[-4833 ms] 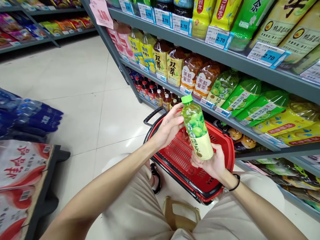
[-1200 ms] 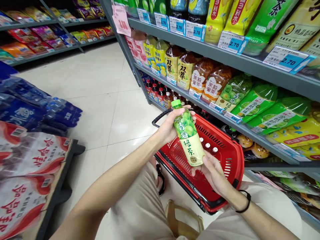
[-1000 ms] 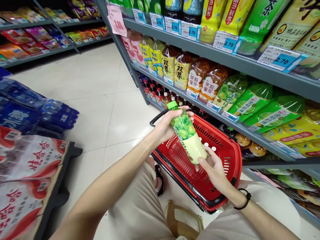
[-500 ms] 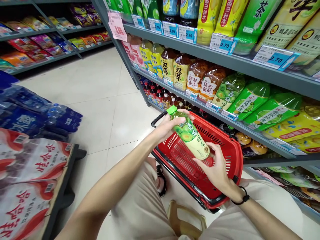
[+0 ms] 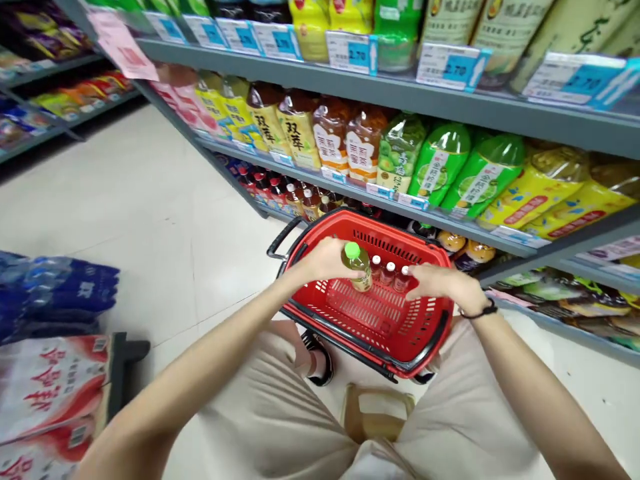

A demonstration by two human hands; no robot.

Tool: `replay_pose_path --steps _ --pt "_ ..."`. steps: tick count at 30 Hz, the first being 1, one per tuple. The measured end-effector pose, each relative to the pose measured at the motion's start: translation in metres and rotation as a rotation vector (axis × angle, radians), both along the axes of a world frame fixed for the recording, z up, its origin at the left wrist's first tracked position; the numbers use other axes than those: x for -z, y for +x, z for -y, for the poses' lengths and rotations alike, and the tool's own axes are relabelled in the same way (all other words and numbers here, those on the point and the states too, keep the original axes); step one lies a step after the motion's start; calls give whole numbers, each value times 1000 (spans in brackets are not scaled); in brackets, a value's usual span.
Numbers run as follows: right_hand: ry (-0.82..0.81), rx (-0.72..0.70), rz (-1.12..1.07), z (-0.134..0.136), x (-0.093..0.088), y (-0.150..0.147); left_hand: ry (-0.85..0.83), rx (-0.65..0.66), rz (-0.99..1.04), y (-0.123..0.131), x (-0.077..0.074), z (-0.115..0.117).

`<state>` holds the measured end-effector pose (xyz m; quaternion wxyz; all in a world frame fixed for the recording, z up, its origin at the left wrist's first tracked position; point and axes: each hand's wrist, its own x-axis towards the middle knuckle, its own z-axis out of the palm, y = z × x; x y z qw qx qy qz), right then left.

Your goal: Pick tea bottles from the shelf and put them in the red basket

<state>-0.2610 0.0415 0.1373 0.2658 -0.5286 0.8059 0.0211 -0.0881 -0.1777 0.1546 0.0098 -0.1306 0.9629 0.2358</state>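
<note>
My left hand (image 5: 331, 259) is closed around a green tea bottle (image 5: 358, 270) with a bright green cap. The bottle stands nearly upright inside the red shopping basket (image 5: 345, 327), at its left part. Beside it, three small bottles with white caps (image 5: 388, 272) stand in a row along the basket's far side. My right hand (image 5: 440, 283) is over the basket's right end with its fingers apart. Its fingertips are close to the rightmost white-capped bottle; whether they touch it I cannot tell. A black band circles my right wrist.
A grey shelf (image 5: 320, 77) of bottled drinks with price labels runs beyond the basket. A wooden stool (image 5: 377, 417) shows between my legs. Blue-wrapped water packs (image 5: 65, 287) and red-and-white cartons (image 5: 50, 387) stand at the left. Snack shelves (image 5: 65, 113) are at the far left.
The green tea bottle has gone down into the basket and been turned upright. My right hand has let go of its base and moved right. The view has shifted, showing the white-capped bottles.
</note>
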Motion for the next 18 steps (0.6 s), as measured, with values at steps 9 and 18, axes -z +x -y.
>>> replay_pose_path --steps 9,18 --pt "13 105 16 -2 7 -46 -223 112 459 -59 152 -54" --pt "-5 173 61 -3 6 -61 -183 101 570 -110 220 -99"
